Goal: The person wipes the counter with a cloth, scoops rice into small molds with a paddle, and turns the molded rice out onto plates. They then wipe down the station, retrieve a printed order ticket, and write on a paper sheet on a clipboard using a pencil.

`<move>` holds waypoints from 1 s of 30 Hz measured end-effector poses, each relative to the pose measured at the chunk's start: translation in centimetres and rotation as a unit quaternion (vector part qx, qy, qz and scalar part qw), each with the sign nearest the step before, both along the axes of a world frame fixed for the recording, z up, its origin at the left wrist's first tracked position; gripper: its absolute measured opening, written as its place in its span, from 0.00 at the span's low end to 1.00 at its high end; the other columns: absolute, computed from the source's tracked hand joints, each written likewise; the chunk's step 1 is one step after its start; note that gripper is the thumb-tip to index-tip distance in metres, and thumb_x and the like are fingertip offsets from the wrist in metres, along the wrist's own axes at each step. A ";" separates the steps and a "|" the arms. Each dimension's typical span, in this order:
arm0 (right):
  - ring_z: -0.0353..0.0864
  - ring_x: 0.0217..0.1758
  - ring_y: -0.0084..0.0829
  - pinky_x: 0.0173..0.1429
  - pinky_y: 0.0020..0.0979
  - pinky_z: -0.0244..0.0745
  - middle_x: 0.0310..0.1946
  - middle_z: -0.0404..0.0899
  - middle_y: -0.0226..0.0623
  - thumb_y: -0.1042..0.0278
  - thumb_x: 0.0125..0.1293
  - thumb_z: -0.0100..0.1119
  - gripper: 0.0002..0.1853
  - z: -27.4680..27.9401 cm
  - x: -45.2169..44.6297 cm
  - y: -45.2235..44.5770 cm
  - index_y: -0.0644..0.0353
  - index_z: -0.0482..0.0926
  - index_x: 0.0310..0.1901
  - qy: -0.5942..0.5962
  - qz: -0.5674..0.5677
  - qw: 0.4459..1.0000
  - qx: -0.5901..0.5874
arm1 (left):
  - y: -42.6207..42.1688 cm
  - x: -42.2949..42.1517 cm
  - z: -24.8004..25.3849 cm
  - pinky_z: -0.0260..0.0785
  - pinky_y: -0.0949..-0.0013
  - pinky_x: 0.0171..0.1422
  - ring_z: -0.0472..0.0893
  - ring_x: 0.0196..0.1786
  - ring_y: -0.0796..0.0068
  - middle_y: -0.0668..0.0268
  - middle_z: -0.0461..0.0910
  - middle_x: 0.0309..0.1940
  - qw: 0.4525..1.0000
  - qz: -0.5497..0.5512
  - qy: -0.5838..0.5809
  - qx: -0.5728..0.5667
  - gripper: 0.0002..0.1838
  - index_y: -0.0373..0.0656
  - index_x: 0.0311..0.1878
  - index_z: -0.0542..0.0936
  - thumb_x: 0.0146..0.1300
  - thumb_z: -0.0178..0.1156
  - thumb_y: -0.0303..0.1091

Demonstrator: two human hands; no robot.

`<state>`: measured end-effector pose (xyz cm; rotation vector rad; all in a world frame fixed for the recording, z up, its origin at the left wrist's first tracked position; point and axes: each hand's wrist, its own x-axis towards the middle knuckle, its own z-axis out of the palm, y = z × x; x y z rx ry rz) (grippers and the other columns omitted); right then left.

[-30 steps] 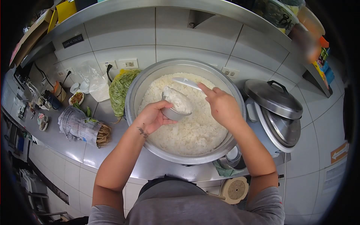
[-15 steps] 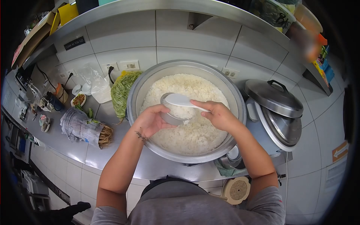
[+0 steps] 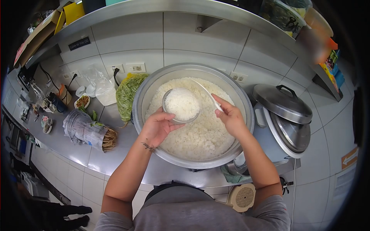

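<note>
A wide metal pot (image 3: 139, 142) full of cooked rice (image 3: 200, 140) stands in front of me. My left hand (image 3: 160, 125) grips a small bowl (image 3: 165, 101) over the rice, fingers under and along its near side. White rice is heaped in a rounded mound (image 3: 183, 103) above the bowl's rim. In my right hand (image 3: 230, 115) is the handle of a white rice paddle (image 3: 210, 96). The paddle's blade points up and left, edge-on, to the right of the bowl and apart from it, over the pot's rice.
Left of the pot lie a bag of green vegetables (image 3: 130, 94) and a paper-wrapped bundle of rooted greens (image 3: 86, 129). On the right are metal lids (image 3: 283, 104) on a white container. A steel shelf (image 3: 162, 7) runs overhead along the tiled wall.
The paddle has moved off the bowl's top to the right and turned edge-on. The bowl now shows a full rounded mound of rice. My left hand still holds it.
</note>
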<state>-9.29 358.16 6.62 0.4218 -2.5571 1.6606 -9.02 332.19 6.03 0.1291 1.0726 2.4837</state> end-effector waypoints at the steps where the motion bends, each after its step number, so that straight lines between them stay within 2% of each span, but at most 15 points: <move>1: 0.78 0.58 0.32 0.62 0.29 0.71 0.59 0.78 0.41 0.78 0.67 0.56 0.27 -0.2 0.3 -0.5 0.41 0.73 0.66 -0.031 -0.025 0.999 -0.017 | 0.0 0.0 0.1 0.69 0.49 0.68 0.75 0.64 0.53 0.48 0.69 0.64 1.000 0.010 0.005 -0.006 0.33 0.33 0.70 0.58 0.61 0.54 0.27; 5: 0.75 0.64 0.35 0.66 0.30 0.68 0.66 0.72 0.43 0.78 0.68 0.56 0.27 -0.1 2.2 -2.0 0.44 0.71 0.67 0.011 -0.016 0.998 0.064 | 0.0 -0.2 -0.2 0.69 0.51 0.67 0.75 0.63 0.56 0.52 0.68 0.65 1.000 0.017 0.001 -0.014 0.36 0.35 0.71 0.56 0.59 0.55 0.25; 6: 0.82 0.46 0.30 0.52 0.28 0.76 0.49 0.83 0.41 0.75 0.71 0.52 0.25 0.4 1.9 -1.8 0.44 0.71 0.68 -0.011 -0.050 0.998 0.031 | 0.0 -0.2 -0.2 0.69 0.51 0.67 0.75 0.63 0.56 0.52 0.68 0.65 1.000 0.017 0.001 -0.014 0.36 0.35 0.71 0.56 0.59 0.55 0.25; 7: 0.82 0.46 0.30 0.52 0.28 0.76 0.49 0.83 0.41 0.75 0.71 0.52 0.25 1.1 1.6 -1.6 0.44 0.71 0.68 -0.011 -0.049 0.998 0.032 | 0.0 -0.2 -0.2 0.69 0.52 0.67 0.75 0.63 0.56 0.52 0.68 0.64 0.999 0.025 0.006 -0.028 0.36 0.35 0.71 0.56 0.57 0.55 0.25; 9: 0.73 0.25 0.21 0.33 0.24 0.72 0.26 0.77 0.33 0.71 0.75 0.47 0.22 2.9 1.9 -1.3 0.43 0.70 0.68 -0.123 -0.045 0.989 -0.066 | 0.1 0.0 -0.4 0.69 0.52 0.67 0.75 0.63 0.57 0.52 0.69 0.64 0.999 0.033 0.008 -0.042 0.37 0.35 0.71 0.56 0.56 0.56 0.24; 10: 0.57 0.17 0.17 0.23 0.21 0.60 0.20 0.63 0.24 0.63 0.78 0.42 0.21 3.2 2.4 -2.2 0.42 0.69 0.69 -0.125 -0.026 0.989 -0.076 | 0.1 -0.1 -0.7 0.69 0.53 0.67 0.76 0.62 0.58 0.53 0.69 0.63 0.997 0.047 0.023 -0.062 0.37 0.35 0.70 0.56 0.55 0.56 0.23; 13: 0.59 0.20 0.19 0.27 0.20 0.63 0.19 0.64 0.25 0.68 0.77 0.43 0.21 4.1 2.4 -2.9 0.43 0.71 0.68 -0.205 0.027 0.978 0.004 | 0.4 -0.1 -0.7 0.71 0.55 0.65 0.76 0.61 0.61 0.54 0.71 0.62 0.990 0.066 0.052 -0.110 0.38 0.35 0.70 0.57 0.54 0.56 0.22; 14: 0.58 0.22 0.19 0.30 0.21 0.64 0.20 0.63 0.25 0.68 0.76 0.44 0.21 3.4 2.1 -2.8 0.43 0.72 0.67 -0.162 0.029 0.985 0.047 | 0.4 0.0 -0.6 0.72 0.55 0.64 0.77 0.61 0.62 0.54 0.72 0.61 0.986 0.075 0.068 -0.135 0.38 0.35 0.70 0.57 0.54 0.56 0.21; 17: 0.61 0.23 0.20 0.33 0.24 0.68 0.22 0.67 0.28 0.68 0.76 0.45 0.20 2.5 2.4 -3.6 0.43 0.73 0.66 -0.102 0.053 0.991 0.067 | 0.8 0.2 0.1 0.73 0.56 0.63 0.78 0.58 0.63 0.56 0.74 0.59 0.986 0.095 0.047 -0.126 0.36 0.36 0.69 0.58 0.55 0.57 0.22; 21: 0.68 0.25 0.23 0.37 0.27 0.72 0.26 0.76 0.36 0.69 0.76 0.45 0.20 2.9 1.8 -3.6 0.43 0.73 0.66 -0.162 0.038 0.986 0.031 | 0.5 -0.6 0.3 0.73 0.56 0.61 0.79 0.56 0.63 0.56 0.75 0.57 0.994 0.066 0.014 -0.084 0.32 0.36 0.66 0.61 0.56 0.56 0.23; 24: 0.78 0.29 0.28 0.38 0.31 0.74 0.35 0.84 0.47 0.68 0.76 0.45 0.20 0.6 2.6 -4.6 0.39 0.73 0.66 0.009 0.037 0.995 0.093 | 0.7 -0.5 0.1 0.74 0.55 0.61 0.80 0.55 0.63 0.56 0.76 0.56 0.995 0.062 0.011 -0.075 0.29 0.36 0.64 0.63 0.58 0.55 0.25; 25: 0.78 0.29 0.28 0.38 0.31 0.74 0.35 0.84 0.47 0.68 0.76 0.45 0.20 0.3 2.8 -5.1 0.39 0.73 0.66 0.010 0.036 0.995 0.093 | 1.2 -0.2 0.1 0.74 0.55 0.61 0.80 0.56 0.63 0.56 0.76 0.56 0.991 0.084 0.013 -0.098 0.28 0.36 0.64 0.64 0.58 0.55 0.25; 27: 0.63 0.21 0.19 0.30 0.20 0.69 0.20 0.69 0.26 0.69 0.76 0.44 0.22 0.3 3.0 -5.8 0.37 0.72 0.67 0.001 0.007 0.988 0.152 | 1.4 0.0 -0.1 0.74 0.54 0.61 0.79 0.57 0.63 0.56 0.76 0.56 0.987 0.103 0.017 -0.120 0.28 0.36 0.64 0.64 0.59 0.55 0.26; 28: 0.63 0.21 0.19 0.30 0.20 0.69 0.20 0.69 0.26 0.69 0.76 0.44 0.22 1.0 2.7 -5.6 0.37 0.72 0.67 0.003 0.004 0.988 0.152 | 1.2 -0.2 -0.3 0.74 0.54 0.62 0.79 0.58 0.62 0.56 0.76 0.56 0.988 0.101 0.018 -0.115 0.28 0.36 0.64 0.64 0.59 0.55 0.25; 30: 0.62 0.17 0.18 0.21 0.19 0.62 0.18 0.67 0.26 0.65 0.77 0.41 0.22 3.2 2.3 -4.9 0.38 0.68 0.70 -0.209 0.053 0.975 -0.046 | 0.5 -0.4 -0.2 0.73 0.53 0.62 0.79 0.58 0.61 0.56 0.76 0.57 0.989 0.093 0.020 -0.114 0.28 0.36 0.64 0.64 0.58 0.54 0.25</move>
